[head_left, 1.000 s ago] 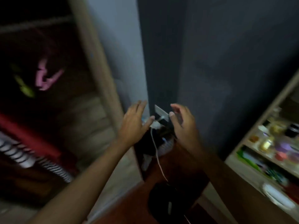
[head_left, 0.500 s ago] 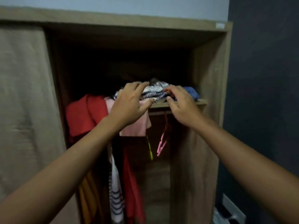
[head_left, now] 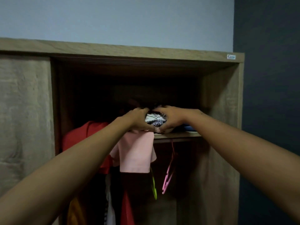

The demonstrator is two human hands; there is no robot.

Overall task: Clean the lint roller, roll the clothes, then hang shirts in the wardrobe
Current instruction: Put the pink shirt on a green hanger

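Dim indoor light, cool cast. Brightest area: pale wall [head_left: 113, 20] above the wardrobe [head_left: 123, 50], evenly lit, no glare. Light source not visible. Upper compartment deep in shadow; back nearly black, detail lost behind the hands. Lower hanging space also dark; pink shirt [head_left: 138, 153] and pink hanger [head_left: 168, 177] catch some light. Forearms soft and stretched toward bottom corners. Wardrobe top line bows slightly. Overall soft, grainy.

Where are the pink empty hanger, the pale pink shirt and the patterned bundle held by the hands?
pink hanger [head_left: 169, 174], head view, on its sloping arm.
pale pink shirt [head_left: 135, 153], head view, middle of its front.
patterned bundle [head_left: 155, 120], head view, on the white patterned face.
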